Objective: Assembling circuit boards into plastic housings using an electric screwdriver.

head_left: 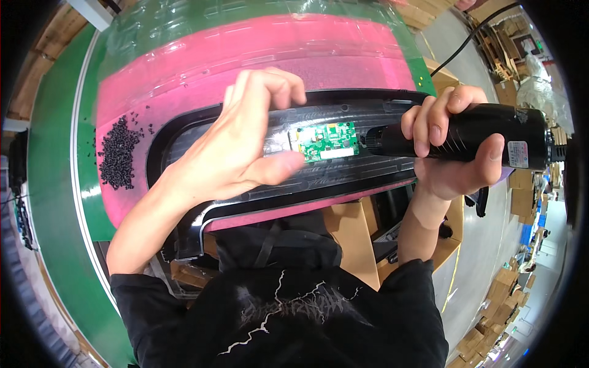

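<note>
A black electric screwdriver (485, 132) lies in my right hand (448, 132), fingers wrapped round its body and the nose pointing left. Its tip meets the right end of a green circuit board (328, 141), though whether it sits in a screw is too small to tell. The board rests inside a long black plastic housing (362, 107) with a raised rim. Over the housing's left part hovers my left hand (242, 138), thumb and fingers apart and curved, with nothing visible between them. It is just left of the board.
Small black screws (119, 153) form a heap at the left on a pink mat (245, 46), which covers a green worktop (52, 153). A black cable (472, 37) runs at upper right. Cardboard boxes (353, 236) stand below the worktop's near edge, with more stacked at right.
</note>
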{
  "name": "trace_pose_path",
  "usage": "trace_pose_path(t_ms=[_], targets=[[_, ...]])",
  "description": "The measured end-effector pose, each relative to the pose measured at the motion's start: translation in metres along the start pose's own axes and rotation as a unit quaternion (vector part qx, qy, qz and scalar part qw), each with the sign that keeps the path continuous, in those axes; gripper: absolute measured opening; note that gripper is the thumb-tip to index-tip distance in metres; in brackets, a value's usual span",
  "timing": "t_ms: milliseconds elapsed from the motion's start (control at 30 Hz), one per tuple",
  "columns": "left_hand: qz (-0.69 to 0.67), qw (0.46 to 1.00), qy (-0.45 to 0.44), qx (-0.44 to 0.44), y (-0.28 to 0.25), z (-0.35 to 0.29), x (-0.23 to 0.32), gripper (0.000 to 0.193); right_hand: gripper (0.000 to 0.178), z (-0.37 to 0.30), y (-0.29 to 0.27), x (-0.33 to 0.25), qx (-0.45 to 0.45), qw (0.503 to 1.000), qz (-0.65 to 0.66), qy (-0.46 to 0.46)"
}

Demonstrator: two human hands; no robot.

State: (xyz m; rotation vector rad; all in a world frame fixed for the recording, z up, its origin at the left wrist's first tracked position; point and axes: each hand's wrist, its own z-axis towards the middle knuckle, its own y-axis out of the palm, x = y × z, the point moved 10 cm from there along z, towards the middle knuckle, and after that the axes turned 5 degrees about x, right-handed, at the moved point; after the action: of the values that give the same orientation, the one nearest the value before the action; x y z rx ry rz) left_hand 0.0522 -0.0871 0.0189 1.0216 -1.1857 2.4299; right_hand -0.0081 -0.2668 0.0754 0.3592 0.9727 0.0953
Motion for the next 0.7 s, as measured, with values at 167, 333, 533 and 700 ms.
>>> trace_pose_path(t_ms=[167, 333, 533, 700], targets=[[-0.022, 0.998, 0.000, 0.064, -0.010, 0.000, 0.003, 0.035, 0.050, -0.002, -0.002, 0.006, 0.006, 1.000, 0.018, 0.017], [-0.036, 0.995, -0.009, 0.097, -0.012, 0.001, 0.002, 0.029, 0.047, -0.002, -0.003, 0.012, 0.014, 1.000, 0.016, 0.009], [0.025, 0.986, -0.012, 0.164, -0.037, 0.004, 0.014, 0.034, 0.046, 0.005, 0.013, 0.026, -0.026, 0.996, -0.079, 0.043], [0.103, 0.980, -0.046, 0.161, -0.068, 0.002, 0.024, 0.027, 0.055, 0.006, 0.006, 0.028, -0.038, 0.998, -0.039, 0.043]])
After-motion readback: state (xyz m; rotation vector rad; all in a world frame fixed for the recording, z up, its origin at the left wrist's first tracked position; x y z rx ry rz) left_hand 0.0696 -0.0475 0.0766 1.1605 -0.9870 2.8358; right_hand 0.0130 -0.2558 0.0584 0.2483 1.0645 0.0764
